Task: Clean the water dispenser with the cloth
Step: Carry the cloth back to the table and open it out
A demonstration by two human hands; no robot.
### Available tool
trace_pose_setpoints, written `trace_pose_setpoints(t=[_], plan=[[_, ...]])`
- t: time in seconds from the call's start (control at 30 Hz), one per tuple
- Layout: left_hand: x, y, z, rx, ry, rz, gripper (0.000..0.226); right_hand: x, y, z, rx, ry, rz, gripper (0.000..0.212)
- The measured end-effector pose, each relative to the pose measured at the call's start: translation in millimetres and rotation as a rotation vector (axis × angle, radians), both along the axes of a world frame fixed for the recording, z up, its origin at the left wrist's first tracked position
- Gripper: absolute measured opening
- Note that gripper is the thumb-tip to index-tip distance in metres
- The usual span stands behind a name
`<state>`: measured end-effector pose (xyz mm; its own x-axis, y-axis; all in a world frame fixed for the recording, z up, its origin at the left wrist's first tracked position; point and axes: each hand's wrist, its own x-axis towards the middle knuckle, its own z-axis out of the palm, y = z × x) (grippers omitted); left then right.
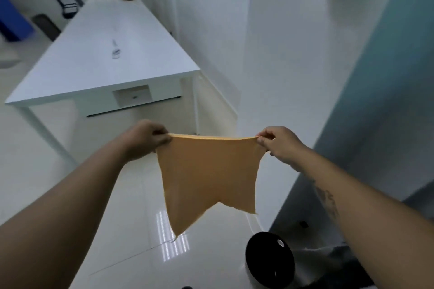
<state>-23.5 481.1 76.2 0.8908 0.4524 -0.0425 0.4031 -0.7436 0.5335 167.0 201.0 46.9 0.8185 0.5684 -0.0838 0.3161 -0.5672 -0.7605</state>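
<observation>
Cloth (pixel 209 171) — seemingly taut — pinched between both hands (pixel 150 141) (pixel 279 145).

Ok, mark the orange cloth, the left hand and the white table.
orange cloth (pixel 206 171): head view, middle of the hanging sheet.
left hand (pixel 148 139): head view, back of the hand.
white table (pixel 82 61): head view, bare part of the top.

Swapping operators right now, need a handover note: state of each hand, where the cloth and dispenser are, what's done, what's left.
Left hand: pinches the upper left corner of the orange fabric cloth.
Right hand: pinches its upper right corner.
The cloth hangs spread between them, above the glossy white floor, touching nothing else.
Water dispenser: not recognisable in this view.
Done: cloth in hand and opened out.
Left: reach the dispenser and do all the wiping.
</observation>
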Motion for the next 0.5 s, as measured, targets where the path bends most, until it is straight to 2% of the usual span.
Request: trace_pose_setpoints(t=[0.1,0.2,0.37,0.5], plan=[[-8.7,61.4,-5.2,-0.161,-0.104,0.145,0.012,14.2,69.9,1.9,0.018,0.015,0.015,0.008],[-9.2,123.4,-6.1,-0.244,-0.171,0.259,0.02,32.4,144.9,7.1,0.035,0.008,0.014,0.016],[12.5,213.6,-0.2,-0.224,-0.207,0.333,0.02,68.3,246.2,16.7,0.053,0.021,0.082,0.006],[43.4,272.8,0.7,-0.184,-0.201,0.363,0.014,106.4,313.8,23.1,0.046,0.014,0.113,0.006]])
